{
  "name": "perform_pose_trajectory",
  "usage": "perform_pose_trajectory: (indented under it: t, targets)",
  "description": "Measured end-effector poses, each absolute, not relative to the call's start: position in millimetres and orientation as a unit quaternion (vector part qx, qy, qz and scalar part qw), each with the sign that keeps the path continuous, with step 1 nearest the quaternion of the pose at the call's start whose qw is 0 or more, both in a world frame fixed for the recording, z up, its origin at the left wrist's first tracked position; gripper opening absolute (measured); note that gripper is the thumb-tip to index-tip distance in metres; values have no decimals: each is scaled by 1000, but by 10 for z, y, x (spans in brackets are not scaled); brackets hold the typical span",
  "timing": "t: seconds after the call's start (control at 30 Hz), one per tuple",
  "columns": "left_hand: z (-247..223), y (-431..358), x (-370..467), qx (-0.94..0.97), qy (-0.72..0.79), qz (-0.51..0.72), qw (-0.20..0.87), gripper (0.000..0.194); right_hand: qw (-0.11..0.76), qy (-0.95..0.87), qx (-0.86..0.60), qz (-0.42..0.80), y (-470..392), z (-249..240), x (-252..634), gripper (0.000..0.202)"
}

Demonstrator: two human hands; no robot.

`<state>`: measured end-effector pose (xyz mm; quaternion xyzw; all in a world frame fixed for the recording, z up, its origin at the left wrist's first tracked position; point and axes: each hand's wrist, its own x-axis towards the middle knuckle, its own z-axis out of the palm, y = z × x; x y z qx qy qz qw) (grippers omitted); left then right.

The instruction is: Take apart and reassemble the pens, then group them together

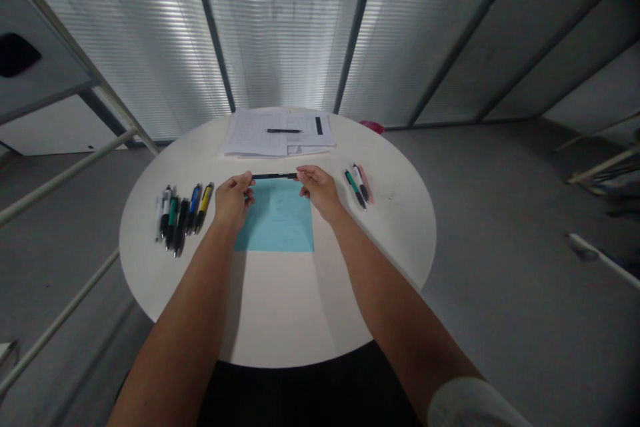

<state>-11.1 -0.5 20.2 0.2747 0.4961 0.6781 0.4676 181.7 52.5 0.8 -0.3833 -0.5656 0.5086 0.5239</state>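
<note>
- two bare hands showed on my remote feed, over a round white table (pixel 280 313), forearms reaching in from the near side.
- the left hand (pixel 233 201) was in a narrow pinch, thumb and fingers on the left end of a slim dark rod (pixel 273 176), probably a pen.
- the right hand (pixel 321 192) held the opposite end in a similarly narrow pinch.
- the rod ran crosswise between them, at the far edge of a blue sheet (pixel 280 220); whether it touched the paper, or was one piece, i could not tell.
- i judged that the two-ended grip served to steady the rod and leave its middle exposed.
- the blue sheet lay between the forearms, presumably for easy reach; it appeared thin, flat and matt, with faint marks i could not read.
- a group of pens (pixel 172 217) lay left of the left hand, likely set aside to spare the working area; barrels looked smooth, with dark grips and shiny tips.
- right of the right hand i noted a green pen (pixel 352 183), a white pen (pixel 359 177) and a pink item (pixel 367 183), nearly parallel.
- white papers (pixel 253 137) were stacked unevenly at the far side, a black pen (pixel 283 131) across them.
</note>
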Motion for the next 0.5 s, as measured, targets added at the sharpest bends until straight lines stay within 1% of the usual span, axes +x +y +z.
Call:
perform_pose_trajectory:
  t: [0.2,0.37,0.5]
  targets:
    - [213,-14,-117,268,490,677,479,35,518,-577,-397,490,525,0,1807,31]
    - [203,3,-125,250,489,685,479,43,507,-602,-394,475,516,-24,1778,30]
    - [190,15,-115,248,470,696,483,40,491,-606,-393,486,498,-13,1768,34]
